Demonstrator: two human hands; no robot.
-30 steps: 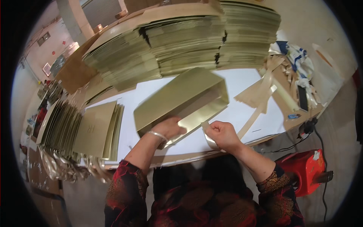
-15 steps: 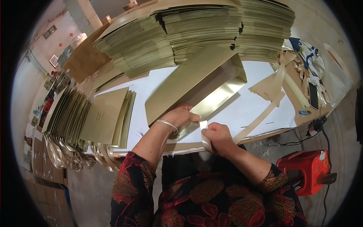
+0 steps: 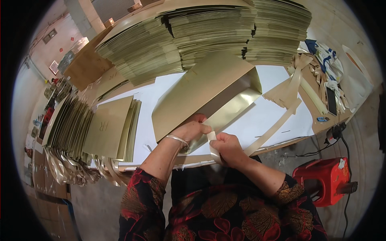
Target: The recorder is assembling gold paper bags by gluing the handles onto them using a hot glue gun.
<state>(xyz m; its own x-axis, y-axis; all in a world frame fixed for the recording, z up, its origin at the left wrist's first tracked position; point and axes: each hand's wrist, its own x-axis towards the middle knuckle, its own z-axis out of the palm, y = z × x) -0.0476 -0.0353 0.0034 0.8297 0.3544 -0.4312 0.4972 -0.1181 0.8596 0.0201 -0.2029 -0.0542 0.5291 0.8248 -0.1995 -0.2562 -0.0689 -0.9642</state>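
A gold paper bag (image 3: 201, 88) lies opened out on its side, its mouth toward my right. My left hand (image 3: 192, 129), with a silver bangle at the wrist, reaches in at the bag's near edge and pinches the rim between thumb and fingers. The inner fingers are partly hidden by the bag. My right hand (image 3: 230, 148) is closed on a cream satin ribbon (image 3: 213, 148). The ribbon's end meets my left thumb at the rim. From behind my right hand a length of ribbon runs to a fanned ribbon bundle (image 3: 283, 94) on the right.
Tall stacks of flat gold bags (image 3: 213, 36) line the far side. Finished-looking bags with ribbon handles (image 3: 110, 128) stand at left. White sheeting (image 3: 277, 128) covers the table. At right are a phone (image 3: 331, 101), a blue lighter-like item (image 3: 322, 119), cables and a red stool (image 3: 321, 178).
My right hand has moved slightly left, bringing the ribbon's end up to my left thumb at the bag's rim. The head view has shifted a little.
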